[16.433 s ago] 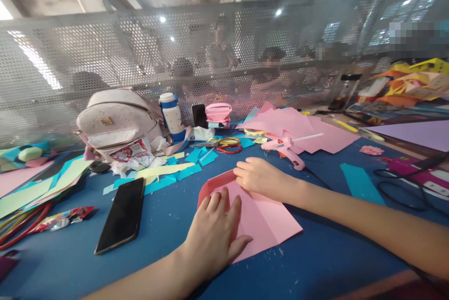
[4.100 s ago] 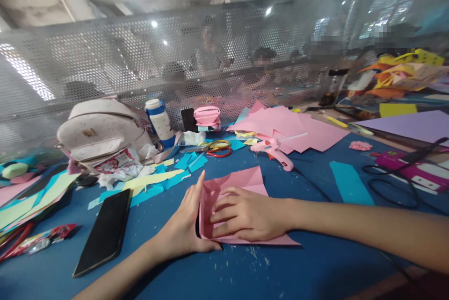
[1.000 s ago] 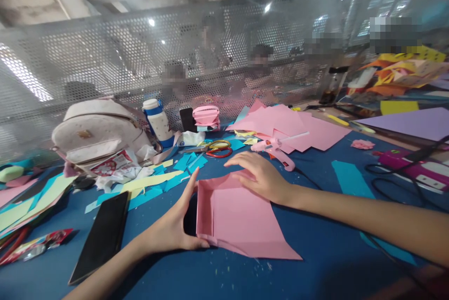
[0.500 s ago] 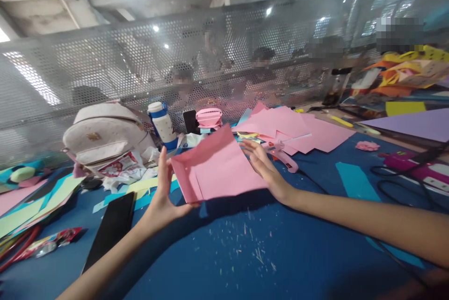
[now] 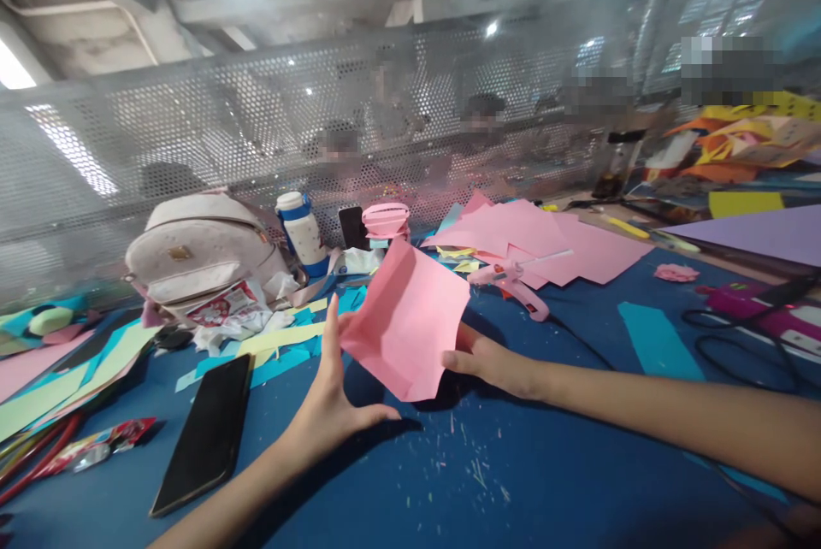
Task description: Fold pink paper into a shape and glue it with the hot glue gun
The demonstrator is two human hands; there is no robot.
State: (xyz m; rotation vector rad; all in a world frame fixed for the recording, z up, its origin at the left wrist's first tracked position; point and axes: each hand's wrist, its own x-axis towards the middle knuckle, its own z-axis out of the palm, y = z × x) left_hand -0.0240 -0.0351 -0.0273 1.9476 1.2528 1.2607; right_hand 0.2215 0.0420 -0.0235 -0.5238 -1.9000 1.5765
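A folded sheet of pink paper (image 5: 416, 318), with creased edges standing up like a shallow tray, is held tilted above the blue table. My right hand (image 5: 484, 359) grips its right edge, thumb in front and the fingers hidden behind the paper. At the paper's left side, my left hand (image 5: 337, 399) is spread wide, thumb and fingers apart; whether its fingertips touch the paper I cannot tell. Just beyond my right hand lies a pink glue gun (image 5: 513, 288) with a dark cord.
A black phone (image 5: 205, 433) lies left of my left arm. Behind it stand a white backpack (image 5: 205, 250) and a bottle (image 5: 301, 233). Pink sheets (image 5: 526, 233) are piled at the back. Blue strips, a purple power strip (image 5: 757, 309) and its cable lie right. Paper scraps dot the table (image 5: 359, 498).
The pink paper has turned and tipped, its near edge now lower. My right hand has moved down its right side to a thumb grip. My left hand has opened away from its edge.
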